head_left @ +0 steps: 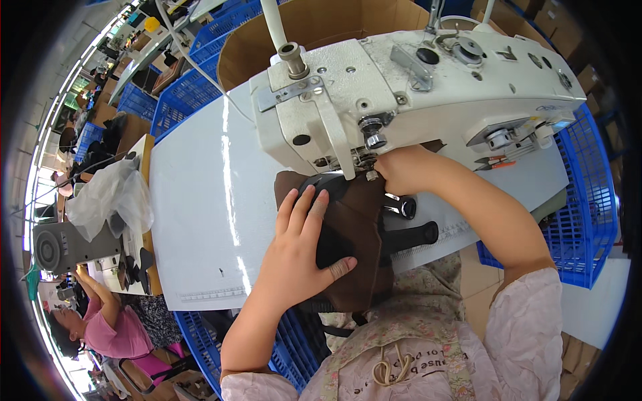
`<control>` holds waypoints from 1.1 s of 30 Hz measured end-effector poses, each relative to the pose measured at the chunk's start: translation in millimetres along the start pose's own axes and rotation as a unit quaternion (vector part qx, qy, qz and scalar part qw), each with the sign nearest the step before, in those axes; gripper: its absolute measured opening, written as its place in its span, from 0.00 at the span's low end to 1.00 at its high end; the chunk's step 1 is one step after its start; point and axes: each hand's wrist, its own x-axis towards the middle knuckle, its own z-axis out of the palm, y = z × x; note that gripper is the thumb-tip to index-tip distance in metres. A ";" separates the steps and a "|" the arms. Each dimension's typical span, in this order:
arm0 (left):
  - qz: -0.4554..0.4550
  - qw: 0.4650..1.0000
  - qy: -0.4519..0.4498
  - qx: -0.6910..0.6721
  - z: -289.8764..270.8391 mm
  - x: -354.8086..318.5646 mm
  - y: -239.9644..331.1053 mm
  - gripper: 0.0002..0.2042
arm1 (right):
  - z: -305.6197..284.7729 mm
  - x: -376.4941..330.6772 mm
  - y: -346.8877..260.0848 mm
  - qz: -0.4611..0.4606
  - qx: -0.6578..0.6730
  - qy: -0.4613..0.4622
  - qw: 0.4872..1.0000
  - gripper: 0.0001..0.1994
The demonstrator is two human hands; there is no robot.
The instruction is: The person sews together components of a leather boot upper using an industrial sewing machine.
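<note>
A brown and black sewn piece (358, 227), its exact kind unclear, lies under the needle area of a white sewing machine (328, 107). Flat on top of it rests my left hand (297, 244), fingers stretched out and tan bands around the thumb and one finger. My right hand (404, 170) is curled close beside the presser foot (371, 175), at the far edge of the piece. Its fingertips are hidden, so what they grip does not show. Two black rounded bars, one glossy (401, 206) and one matt (421, 234), jut out right of the piece.
Thread snips (495, 164) with orange handles lie on the white table (190, 200), right of the needle. Blue crates (582, 194) stand around the table, and a large cardboard box (321, 23) is behind. Far left, another person (120, 327) works at a machine near a plastic bag (110, 197).
</note>
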 end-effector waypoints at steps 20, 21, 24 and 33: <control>-0.250 0.758 0.173 -0.577 35.1 -114.7 11.6 0.37 | 87.9 -116.3 -96.0 -0.164 -0.133 0.352 0.912 0.21; -0.271 0.736 0.166 -0.598 34.5 -116.1 13.9 0.33 | 88.0 -119.5 -97.5 -0.161 -0.149 0.354 0.909 0.21; -0.263 0.729 0.183 -0.605 36.3 -122.4 16.0 0.32 | 87.9 -127.3 -102.4 -0.160 -0.157 0.348 0.910 0.23; -0.259 0.734 0.183 -0.600 31.9 -128.0 14.5 0.35 | 82.3 -129.7 -105.9 -0.183 -0.164 0.346 0.906 0.22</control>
